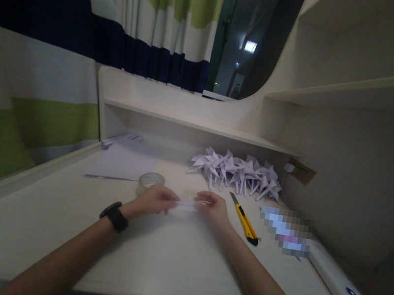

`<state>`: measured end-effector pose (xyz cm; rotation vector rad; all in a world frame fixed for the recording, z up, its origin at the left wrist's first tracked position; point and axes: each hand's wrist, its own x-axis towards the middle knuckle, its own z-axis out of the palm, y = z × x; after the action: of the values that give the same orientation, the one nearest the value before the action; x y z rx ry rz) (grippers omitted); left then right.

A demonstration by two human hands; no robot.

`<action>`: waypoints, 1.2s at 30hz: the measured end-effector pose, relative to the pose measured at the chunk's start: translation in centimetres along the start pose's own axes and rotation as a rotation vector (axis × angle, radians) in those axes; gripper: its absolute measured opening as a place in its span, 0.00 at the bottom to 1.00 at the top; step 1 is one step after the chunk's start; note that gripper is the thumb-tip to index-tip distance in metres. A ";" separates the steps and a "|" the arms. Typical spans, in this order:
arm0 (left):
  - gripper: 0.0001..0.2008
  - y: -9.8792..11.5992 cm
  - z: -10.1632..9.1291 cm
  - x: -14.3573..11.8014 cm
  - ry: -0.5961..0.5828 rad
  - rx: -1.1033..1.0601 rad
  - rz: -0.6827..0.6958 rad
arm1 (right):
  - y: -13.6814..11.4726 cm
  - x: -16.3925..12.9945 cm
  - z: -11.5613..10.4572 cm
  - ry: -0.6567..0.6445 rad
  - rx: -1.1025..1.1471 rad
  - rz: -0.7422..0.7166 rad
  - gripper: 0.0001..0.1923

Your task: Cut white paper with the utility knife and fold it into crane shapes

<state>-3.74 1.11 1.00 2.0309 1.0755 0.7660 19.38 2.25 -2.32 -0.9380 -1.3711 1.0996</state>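
My left hand (154, 199) and my right hand (213, 207) meet over the middle of the pale desk (57, 225), each pinching one end of a small strip of white paper (187, 206) held just above the surface. A black watch (115, 216) sits on my left wrist. A roll of clear tape (150, 181) lies just behind my left hand. Right of my right hand lies a yellow utility knife (245, 220) with its blade out.
A pile of folded white paper cranes (238, 173) lies at the back under a low shelf (200, 125). Flat paper sheets (123, 161) lie back left. A white power strip (340, 285) runs along the right wall, below a wall socket (300, 171). Striped curtain (45, 68) hangs left.
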 end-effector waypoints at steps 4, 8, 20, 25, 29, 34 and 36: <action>0.17 0.5 -0.2 -0.1 0.026 -0.041 -0.021 | 0.1 0.1 -0.1 -0.010 0.047 -0.011 0.20; 0.16 0.6 -0.1 -0.1 0.081 -0.067 -0.049 | 0.3 0.1 0.0 -0.019 0.072 -0.020 0.21; 0.18 0.2 0.1 0.0 0.031 -0.113 -0.044 | -0.2 -0.2 0.4 0.022 0.109 0.039 0.21; 0.18 -0.2 0.2 0.2 0.006 -0.184 -0.025 | 0.2 0.0 0.2 0.041 0.083 -0.013 0.20; 0.15 -0.3 0.1 0.2 0.068 -0.149 -0.028 | 0.3 0.0 0.2 0.024 0.092 -0.013 0.21; 0.18 1.0 0.2 -0.3 0.089 -0.193 -0.041 | -0.1 -0.1 0.2 0.026 0.117 -0.023 0.22; 0.18 1.5 0.3 -0.4 0.072 -0.219 -0.060 | -0.2 -0.1 0.2 0.033 0.116 -0.020 0.22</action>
<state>-3.03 0.04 1.91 1.7916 1.0397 0.8916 19.18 2.08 -2.11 -0.8524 -1.2734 1.1314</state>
